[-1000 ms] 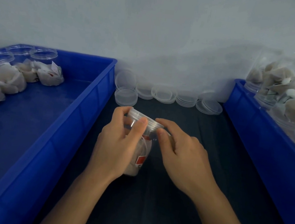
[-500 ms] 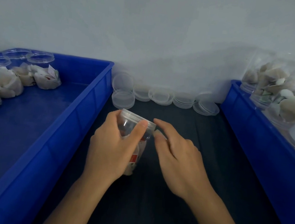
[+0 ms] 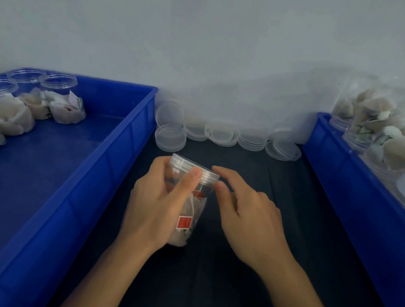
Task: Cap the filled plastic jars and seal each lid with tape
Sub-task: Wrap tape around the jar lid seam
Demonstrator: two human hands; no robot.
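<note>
Your left hand (image 3: 158, 204) is wrapped round the clear jar (image 3: 187, 202), thumb laid up its front to just under the lid (image 3: 194, 169), and holds it tilted above the dark table (image 3: 245, 273), between the two blue bins. Your right hand (image 3: 247, 217) holds nothing: its forefinger and thumb are loosely extended at the rim of the lid, and whether they touch it you cannot tell from this angle.

The lid looks seated, so the step in hand seems to be checking the cap or smoothing a seal; no tape can be made out on the clear plastic. Keep the left grip low on the body so the rim stays free all round. Turn the jar with the left hand and let the right fingertips (image 3: 216, 169) run along the seam, pressing evenly. Watch the red-tagged sachets inside; no string should catch under the lid.

Spare lids (image 3: 221, 132) lie stacked along the wall.
</note>
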